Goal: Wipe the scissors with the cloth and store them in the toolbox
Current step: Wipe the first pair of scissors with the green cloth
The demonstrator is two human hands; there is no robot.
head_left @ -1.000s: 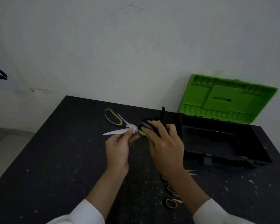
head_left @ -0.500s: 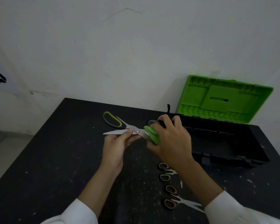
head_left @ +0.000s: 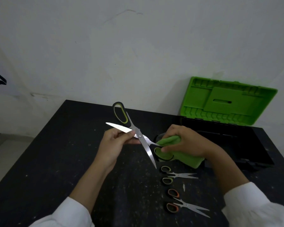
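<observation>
So I'm holding the big scissors (head_left: pixel 138 134) up over the black tabletop (head_left: pixel 59 153) with my left hand (head_left: pixel 116 145), fingers curled and pinching one blade right by the pivot screw. They're spread wide open like an X: one blade is poking out left past my fingers, the other is slanting down toward me, and one black-and-green handle loop is sticking up at the far side. My right hand (head_left: pixel 185 143) is bunched around the green cloth (head_left: pixel 184 156), fingers closed on it and pressing it onto the other handle loop, so that loop is mostly buried under the cloth, with the rest of the cloth hanging out toward my wrist. Just below that, nearer to me, two smaller pairs are lying flat on the tabletop: the green-handled small scissors (head_left: pixel 177 175) and, closer still, the orange-handled small scissors (head_left: pixel 184 204), both with blades pointing right. There's a tiny pale scrap (head_left: pixel 184 187) sitting between them; can't tell what it is. Over on the right the toolbox (head_left: pixel 236 145) is sitting open at the back corner, black tub looking dark inside, and its bright green lid (head_left: pixel 228 102) is leaning back against the wall (head_left: pixel 138 54).
</observation>
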